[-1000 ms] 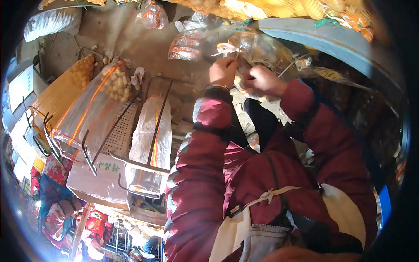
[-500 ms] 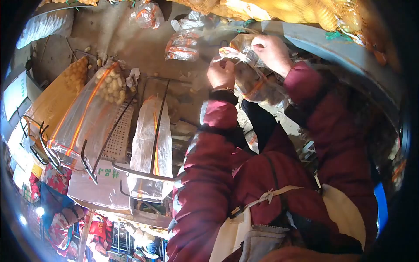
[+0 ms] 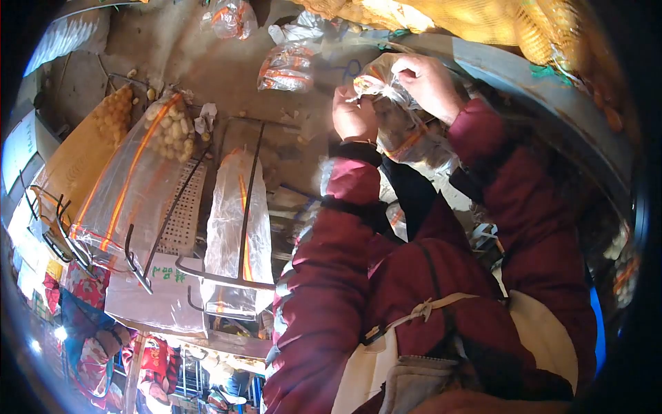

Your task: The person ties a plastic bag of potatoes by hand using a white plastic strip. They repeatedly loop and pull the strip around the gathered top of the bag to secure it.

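Observation:
A clear plastic bag with orange stripes [image 3: 407, 131] is gathered at its neck between my two hands, near the upper middle of the view. On the left side of the neck, my left hand [image 3: 355, 116] has its fingers closed on the plastic. My right hand [image 3: 429, 84] pinches the gathered neck from the right. Dark contents show dimly through the film below my fingers; I cannot make out what they are.
Wire stands hold a long clear bag of peanuts [image 3: 172, 134], an orange mesh bag [image 3: 96, 145] and another clear bag [image 3: 238, 228] at left. A filled striped bag [image 3: 286, 69] lies on the ground. Yellow net sacks [image 3: 483, 21] line the top. People's clothing [image 3: 157, 362] shows bottom left.
My left hand has shifted slightly right and its wrist has turned a little. My right hand has moved slightly left along the bag's neck. The view has shifted slightly.

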### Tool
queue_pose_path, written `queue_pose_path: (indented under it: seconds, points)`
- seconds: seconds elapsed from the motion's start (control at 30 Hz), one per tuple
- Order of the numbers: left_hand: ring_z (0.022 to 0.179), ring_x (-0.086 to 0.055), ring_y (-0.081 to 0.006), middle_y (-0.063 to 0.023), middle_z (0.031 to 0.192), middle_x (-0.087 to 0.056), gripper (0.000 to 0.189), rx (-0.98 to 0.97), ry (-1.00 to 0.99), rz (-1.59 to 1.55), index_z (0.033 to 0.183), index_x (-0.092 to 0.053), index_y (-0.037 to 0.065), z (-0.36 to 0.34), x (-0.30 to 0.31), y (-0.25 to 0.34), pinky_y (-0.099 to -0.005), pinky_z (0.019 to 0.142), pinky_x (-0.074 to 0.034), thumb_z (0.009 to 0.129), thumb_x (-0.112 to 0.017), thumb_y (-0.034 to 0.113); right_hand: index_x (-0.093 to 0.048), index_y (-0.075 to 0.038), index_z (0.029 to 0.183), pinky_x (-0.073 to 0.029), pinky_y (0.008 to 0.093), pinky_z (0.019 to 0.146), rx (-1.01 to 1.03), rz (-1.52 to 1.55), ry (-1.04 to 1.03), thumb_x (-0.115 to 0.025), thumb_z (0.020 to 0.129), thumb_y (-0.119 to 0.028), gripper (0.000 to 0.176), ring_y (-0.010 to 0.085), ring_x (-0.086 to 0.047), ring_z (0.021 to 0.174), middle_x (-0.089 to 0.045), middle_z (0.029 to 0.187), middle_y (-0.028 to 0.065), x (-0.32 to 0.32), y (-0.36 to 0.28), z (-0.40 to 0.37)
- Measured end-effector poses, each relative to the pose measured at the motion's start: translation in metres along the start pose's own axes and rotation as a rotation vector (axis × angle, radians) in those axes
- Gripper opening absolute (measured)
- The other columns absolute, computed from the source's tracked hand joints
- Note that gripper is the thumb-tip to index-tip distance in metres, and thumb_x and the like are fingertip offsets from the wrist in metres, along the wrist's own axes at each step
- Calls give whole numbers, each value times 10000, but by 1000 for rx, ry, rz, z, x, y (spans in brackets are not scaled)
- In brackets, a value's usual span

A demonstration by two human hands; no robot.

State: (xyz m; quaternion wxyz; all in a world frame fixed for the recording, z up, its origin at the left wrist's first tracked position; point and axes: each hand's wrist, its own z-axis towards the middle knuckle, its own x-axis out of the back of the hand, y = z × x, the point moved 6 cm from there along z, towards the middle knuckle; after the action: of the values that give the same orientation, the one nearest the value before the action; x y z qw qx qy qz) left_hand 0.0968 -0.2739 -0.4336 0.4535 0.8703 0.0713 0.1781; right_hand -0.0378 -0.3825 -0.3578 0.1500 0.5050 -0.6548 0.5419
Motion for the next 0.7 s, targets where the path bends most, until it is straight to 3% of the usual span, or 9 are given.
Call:
queue_pose_path:
  seconds: [0.1,0.17,0.23,0.33,0.4,0.53,0.6,0.67,0.7]
  points:
    - [823,-578,-288,-113,888,-566,269,-206,100,264,959,-588,80,-8,15,33,-369,730,-475,697,-649,66,-615,-44,832,-469,343,615,60,-15,30,-579,762,-59,80,305,-606,706,-614,770,143,0,-3,1]
    - [844,-574,-287,-114,898,-567,308,-131,109,250,990,-580,88,-7,16,31,-378,738,-473,692,-658,67,-590,-75,742,-431,438,605,80,48,45,-566,734,-102,36,352,-553,679,-564,698,135,-1,-4,4]
    - [864,-570,-286,-115,909,-569,347,-59,120,232,1020,-573,97,-5,15,25,-386,746,-472,687,-666,69,-584,-74,726,-431,432,604,67,57,7,-570,728,-103,33,344,-552,687,-559,696,131,-2,-5,7]
    - [866,-581,-198,-67,944,-587,355,-119,171,120,1007,-608,54,-2,10,13,-308,748,-479,660,-680,38,-583,-72,700,-434,425,615,112,17,-36,-575,710,-100,31,329,-553,714,-555,704,120,-4,-10,16]
    - [958,-566,-259,-116,996,-571,450,-45,78,-334,1136,-541,70,3,-4,-8,-347,825,-462,701,-630,-1,-588,-72,689,-435,424,627,169,-30,-40,-576,699,-96,29,322,-556,734,-555,713,113,-8,-11,24]
    - [1058,-542,-225,-121,1158,-539,482,-87,84,-552,1198,-493,-4,7,-8,-6,-312,901,-437,724,-576,-48,-607,-52,685,-439,438,681,367,-79,-135,-571,669,-70,43,331,-558,754,-563,732,106,-22,-18,39]
    - [1131,-496,-211,-127,1270,-475,494,81,0,-865,1222,-451,-53,9,-12,-14,-306,956,-402,737,-540,-82,-578,-8,701,-447,383,643,327,-34,-150,-577,663,-24,41,294,-553,739,-556,719,96,-26,-15,42]
    - [1113,-507,-215,-117,1242,-489,514,1,9,-734,1236,-442,-38,9,-12,-11,-309,945,-407,734,-545,-78,-578,-8,711,-447,380,645,331,-6,-151,-581,658,-19,55,291,-555,747,-559,724,96,-26,-13,43]
    - [1101,-512,-214,-114,1237,-493,522,86,9,-906,1247,-439,-29,9,-14,-16,-306,939,-409,738,-552,-57,-577,-9,721,-448,377,647,333,23,-154,-585,652,-14,69,288,-557,755,-563,730,97,-26,-13,43]
